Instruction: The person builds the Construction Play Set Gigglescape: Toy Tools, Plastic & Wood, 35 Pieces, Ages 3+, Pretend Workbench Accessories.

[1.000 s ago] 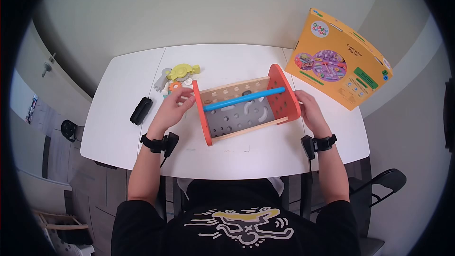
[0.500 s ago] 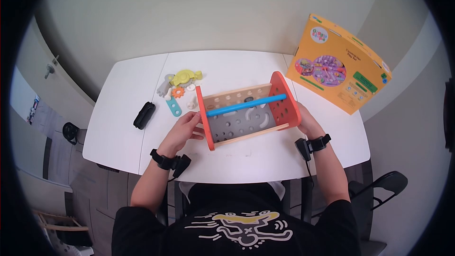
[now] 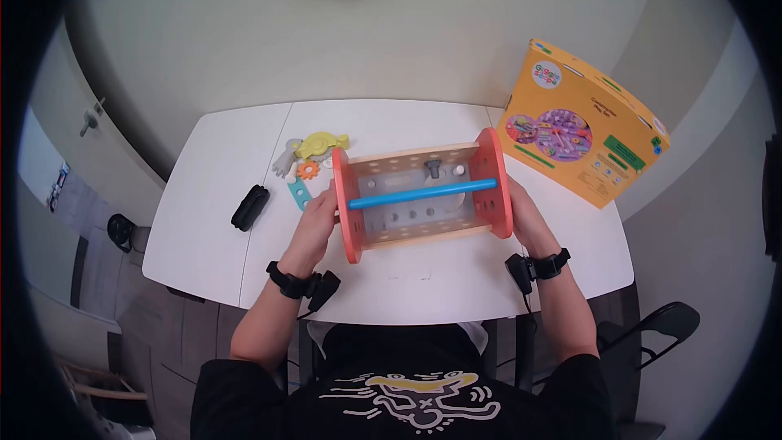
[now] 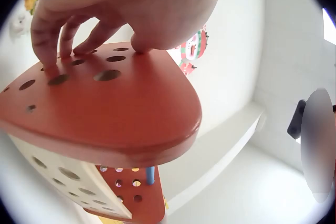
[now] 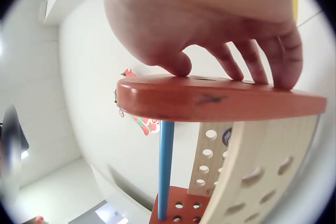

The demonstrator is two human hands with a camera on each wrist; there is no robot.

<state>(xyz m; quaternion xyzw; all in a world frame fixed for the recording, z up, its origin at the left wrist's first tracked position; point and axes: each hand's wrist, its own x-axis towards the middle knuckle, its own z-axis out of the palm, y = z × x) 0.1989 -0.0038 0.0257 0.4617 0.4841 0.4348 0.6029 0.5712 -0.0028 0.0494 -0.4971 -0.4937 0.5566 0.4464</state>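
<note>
A wooden toy toolbox (image 3: 348, 236) with red end panels, a blue rod handle (image 3: 423, 194) and pale perforated sides is between my hands. My left hand (image 3: 314, 232) presses its thumb and fingertips on the outer face of the left red panel (image 4: 131, 98). On the opposite side, my right hand (image 3: 528, 216) bears against the right red panel (image 5: 210, 100), its fingers bent and fingertips on the outer face. Inside the toolbox lie a grey bolt-like piece (image 3: 433, 169) and a small white piece (image 3: 459, 169).
Left of the toolbox lie a yellow toy piece (image 3: 320, 145), a grey forked piece (image 3: 285, 160), an orange gear (image 3: 308, 170) and a teal strip with holes (image 3: 298, 193). A black case (image 3: 250, 208) sits further left. The orange-yellow packaging box (image 3: 582, 134) stands at the back right.
My left hand has come down from the panel's far corner onto its outer face. The toolbox has turned and tipped, showing more of its inside. The head view has tilted up.
</note>
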